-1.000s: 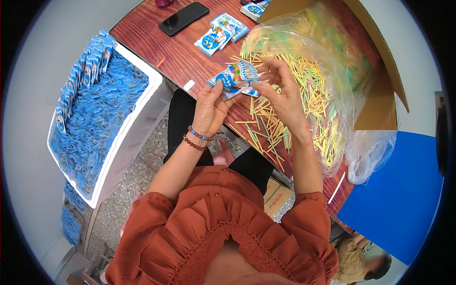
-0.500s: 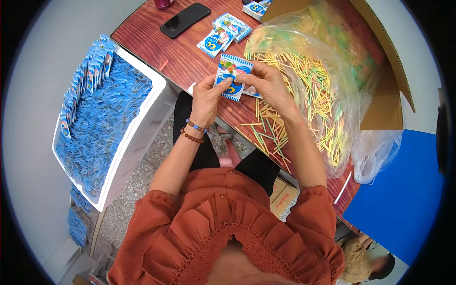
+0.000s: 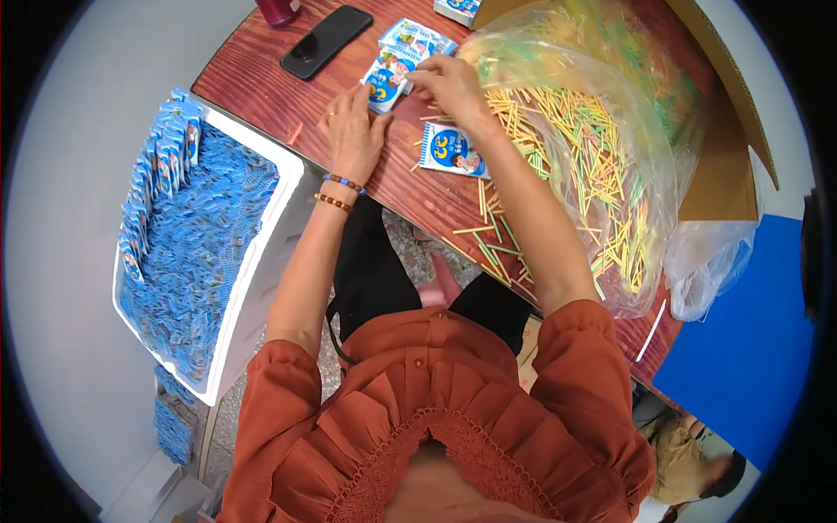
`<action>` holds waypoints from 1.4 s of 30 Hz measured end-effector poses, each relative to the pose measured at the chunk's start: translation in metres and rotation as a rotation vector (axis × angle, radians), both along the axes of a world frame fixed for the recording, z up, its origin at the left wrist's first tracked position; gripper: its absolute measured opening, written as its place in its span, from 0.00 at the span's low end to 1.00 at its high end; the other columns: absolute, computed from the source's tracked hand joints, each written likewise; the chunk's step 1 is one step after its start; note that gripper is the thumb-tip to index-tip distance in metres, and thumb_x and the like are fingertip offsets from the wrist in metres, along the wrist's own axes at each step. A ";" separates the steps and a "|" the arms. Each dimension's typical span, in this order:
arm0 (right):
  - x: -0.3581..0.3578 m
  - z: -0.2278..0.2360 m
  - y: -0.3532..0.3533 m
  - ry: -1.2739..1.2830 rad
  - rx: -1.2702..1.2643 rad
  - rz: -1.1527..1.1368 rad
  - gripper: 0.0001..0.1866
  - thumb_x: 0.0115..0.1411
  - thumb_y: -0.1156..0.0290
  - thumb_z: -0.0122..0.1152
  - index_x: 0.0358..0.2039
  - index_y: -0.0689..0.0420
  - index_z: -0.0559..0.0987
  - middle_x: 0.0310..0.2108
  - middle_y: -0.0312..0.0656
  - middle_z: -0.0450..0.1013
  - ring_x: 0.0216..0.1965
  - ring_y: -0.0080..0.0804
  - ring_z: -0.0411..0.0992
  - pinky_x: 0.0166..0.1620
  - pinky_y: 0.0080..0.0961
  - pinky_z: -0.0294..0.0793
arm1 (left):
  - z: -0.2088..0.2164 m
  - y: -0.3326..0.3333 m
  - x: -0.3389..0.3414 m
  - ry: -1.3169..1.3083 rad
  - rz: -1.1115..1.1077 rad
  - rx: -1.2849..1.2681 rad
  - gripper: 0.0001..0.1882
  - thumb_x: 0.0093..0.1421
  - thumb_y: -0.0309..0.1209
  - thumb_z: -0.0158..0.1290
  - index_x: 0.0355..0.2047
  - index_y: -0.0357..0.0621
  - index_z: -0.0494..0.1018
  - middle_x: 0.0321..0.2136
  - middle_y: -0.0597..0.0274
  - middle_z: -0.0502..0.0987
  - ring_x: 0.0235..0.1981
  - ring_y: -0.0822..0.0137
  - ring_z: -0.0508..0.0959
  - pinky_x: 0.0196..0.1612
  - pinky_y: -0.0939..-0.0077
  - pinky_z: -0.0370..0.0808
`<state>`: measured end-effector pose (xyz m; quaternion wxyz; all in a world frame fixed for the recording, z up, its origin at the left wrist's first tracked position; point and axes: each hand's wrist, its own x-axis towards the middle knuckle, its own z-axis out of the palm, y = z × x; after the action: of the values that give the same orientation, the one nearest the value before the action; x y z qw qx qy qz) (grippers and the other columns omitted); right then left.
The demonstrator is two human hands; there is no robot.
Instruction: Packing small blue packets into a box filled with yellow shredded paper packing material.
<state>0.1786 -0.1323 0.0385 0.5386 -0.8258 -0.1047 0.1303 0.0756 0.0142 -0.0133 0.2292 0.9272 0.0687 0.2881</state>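
Note:
A small blue-and-white printed packet (image 3: 388, 77) lies at the near end of a small group of similar packets (image 3: 415, 37) on the table. My left hand (image 3: 352, 138) rests beside it with the fingers stretched out, their tips at the packet's left edge. From the other side my right hand (image 3: 452, 94) pinches the packet's right edge between thumb and fingertips. Another packet (image 3: 453, 151) lies flat, apart from the group, below my right wrist. Thin pastel sticks (image 3: 558, 131) spill from a clear plastic bag (image 3: 649, 192) to the right.
A black phone (image 3: 327, 42) and a dark red container (image 3: 277, 9) sit at the far left of the wooden table (image 3: 248, 74). On the left stands a white foam box (image 3: 292, 174) full of blue packets. A cardboard box (image 3: 728, 187) surrounds the bag. A person (image 3: 684, 462) is at lower right.
Both hands have moved up and to the left with the packet, which now lies by the group. My left hand's fingers have straightened. The other packet below is uncovered.

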 end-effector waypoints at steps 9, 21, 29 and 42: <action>-0.049 0.003 -0.091 -0.530 -0.613 0.253 0.18 0.45 0.60 0.69 0.30 0.61 0.78 0.27 0.47 0.74 0.36 0.46 0.72 0.43 0.37 0.68 | 0.007 0.000 -0.003 -0.063 0.000 -0.110 0.25 0.54 0.33 0.59 0.53 0.44 0.69 0.47 0.55 0.71 0.51 0.54 0.69 0.53 0.58 0.61; -0.044 -0.019 -0.102 -0.668 -0.341 0.122 0.10 0.57 0.62 0.57 0.33 0.54 0.79 0.33 0.39 0.76 0.34 0.40 0.74 0.36 0.35 0.71 | 0.018 -0.065 -0.009 0.052 -0.255 -0.269 0.21 0.52 0.33 0.60 0.45 0.42 0.72 0.29 0.58 0.75 0.40 0.57 0.72 0.47 0.62 0.62; -0.037 -0.009 -0.116 -0.977 -0.412 0.165 0.08 0.57 0.63 0.57 0.31 0.52 0.80 0.27 0.36 0.76 0.29 0.37 0.74 0.33 0.33 0.71 | 0.014 -0.075 -0.008 0.193 -0.202 -0.248 0.23 0.49 0.34 0.63 0.45 0.44 0.72 0.31 0.61 0.75 0.38 0.60 0.72 0.47 0.62 0.58; -0.038 0.006 -0.133 -1.163 -0.268 0.152 0.08 0.58 0.64 0.59 0.32 0.54 0.80 0.30 0.40 0.76 0.33 0.36 0.74 0.38 0.27 0.71 | 0.020 -0.078 0.004 -0.047 -0.312 -0.857 0.20 0.50 0.33 0.65 0.40 0.36 0.72 0.33 0.59 0.75 0.39 0.67 0.77 0.41 0.70 0.75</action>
<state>0.1405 -0.2651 0.0446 0.2733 -0.8127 -0.4234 -0.2926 0.0795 -0.0636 0.0063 0.6345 0.7411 0.0360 0.2166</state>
